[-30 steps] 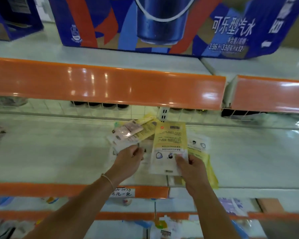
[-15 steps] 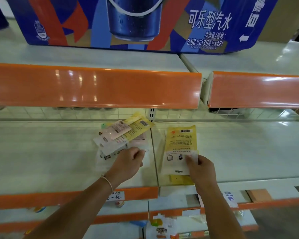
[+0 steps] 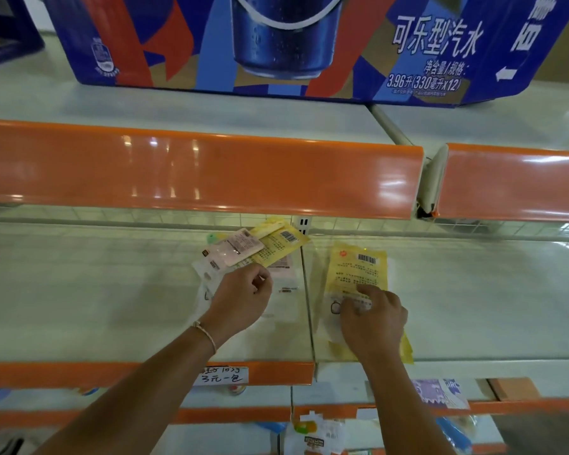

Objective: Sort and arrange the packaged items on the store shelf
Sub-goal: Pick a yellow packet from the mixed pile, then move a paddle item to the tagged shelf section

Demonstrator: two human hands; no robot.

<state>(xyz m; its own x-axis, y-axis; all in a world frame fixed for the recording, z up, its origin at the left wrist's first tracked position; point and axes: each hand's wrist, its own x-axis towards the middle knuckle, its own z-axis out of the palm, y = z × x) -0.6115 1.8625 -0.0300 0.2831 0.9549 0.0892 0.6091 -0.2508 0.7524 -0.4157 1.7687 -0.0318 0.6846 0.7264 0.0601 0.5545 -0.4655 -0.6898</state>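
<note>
Mid-sort on the shelf: right hand pressing curled fingers onto the yellow packet — lying flat at 3 o'clock of the mixed pile. Left hand loosely curled at the pile's near edge, apparently empty. Next — pinching another packet free.

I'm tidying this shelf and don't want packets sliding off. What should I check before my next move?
1. Right hand on the yellow packet: ok.
2. Yellow packet fully on the shelf: not ok, its near corner overhangs the front edge.
3. Left hand at the mixed pile: ok; its grip cannot tell.
4. Pile sorted: not ok, pink and yellow packets overlap askew.
5. Shelf space right of the packet: ok.
</note>
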